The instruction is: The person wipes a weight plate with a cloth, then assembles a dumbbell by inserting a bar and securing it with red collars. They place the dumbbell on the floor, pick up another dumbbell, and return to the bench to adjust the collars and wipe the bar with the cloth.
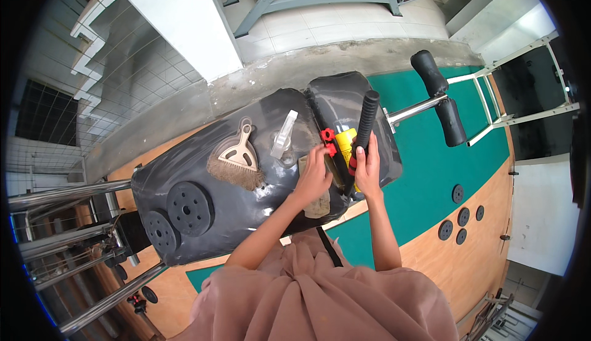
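- Two hands over the black padded bench (203, 156): the left hand (314, 178) and the right hand (367, 171).
- One brush (237, 162) with a tan handle, near the middle of the bench.
- One clear spray bottle (284, 134), lying near the far edge of the bench.
- Two black weight discs on the bench's left end: one (189, 208) larger, one (160, 231) beside it at the corner.
- One black ribbed grip (367, 122), held upright.
- One yellow and red tool (340, 144) between the hands.
- Five small black discs on the floor at right, among them (458, 193) and (445, 230).
- Two black foam rollers (440, 97) on the metal bar.
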Tool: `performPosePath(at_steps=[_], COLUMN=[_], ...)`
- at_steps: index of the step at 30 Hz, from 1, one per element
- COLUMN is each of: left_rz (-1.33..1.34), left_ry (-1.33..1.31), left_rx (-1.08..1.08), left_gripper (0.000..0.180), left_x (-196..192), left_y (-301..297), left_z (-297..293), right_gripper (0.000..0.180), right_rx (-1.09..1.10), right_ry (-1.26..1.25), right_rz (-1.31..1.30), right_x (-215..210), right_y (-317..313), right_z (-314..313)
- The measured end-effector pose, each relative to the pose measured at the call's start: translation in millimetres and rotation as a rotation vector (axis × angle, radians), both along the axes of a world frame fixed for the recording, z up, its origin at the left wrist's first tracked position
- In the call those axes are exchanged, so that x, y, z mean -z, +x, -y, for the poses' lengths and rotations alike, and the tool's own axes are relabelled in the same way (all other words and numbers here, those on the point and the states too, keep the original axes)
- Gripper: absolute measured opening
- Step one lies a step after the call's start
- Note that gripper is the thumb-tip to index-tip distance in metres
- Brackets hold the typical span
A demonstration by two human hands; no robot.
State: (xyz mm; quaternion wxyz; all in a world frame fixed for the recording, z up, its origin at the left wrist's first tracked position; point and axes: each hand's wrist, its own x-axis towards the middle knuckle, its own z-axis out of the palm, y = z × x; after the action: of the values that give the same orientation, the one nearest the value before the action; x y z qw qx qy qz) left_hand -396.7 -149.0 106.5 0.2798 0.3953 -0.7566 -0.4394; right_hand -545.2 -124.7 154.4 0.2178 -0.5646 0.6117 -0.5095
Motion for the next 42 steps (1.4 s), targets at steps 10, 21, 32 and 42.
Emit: performPosePath(at_steps=[10,21,32,42], left_rz=[0.86,0.744,-0.104,0.463], left_ry=[-0.156,-0.284,0.125,0.092], left_rx=[0.02,-0.159,-0.185,-0.488], left_gripper=[0.079,0.031,0.045,0.045], left_x=[104,122,-22,38], left_y=[-83,-89,4,202], left_z=[63,80,-46,-103], right_gripper=[0.029,0.053,0.058,0.063], right_rx=[0.145,0.231,0.116,-0.232], right_ry=[-0.071,-0.118,-0.149,0.037], right_rz=[0.394,0.457,0.65,0.731], right_x=[-43,-45,-67,-86], right_y=[10,-6,8,79], right_z=[-56,-74,-68,-57])
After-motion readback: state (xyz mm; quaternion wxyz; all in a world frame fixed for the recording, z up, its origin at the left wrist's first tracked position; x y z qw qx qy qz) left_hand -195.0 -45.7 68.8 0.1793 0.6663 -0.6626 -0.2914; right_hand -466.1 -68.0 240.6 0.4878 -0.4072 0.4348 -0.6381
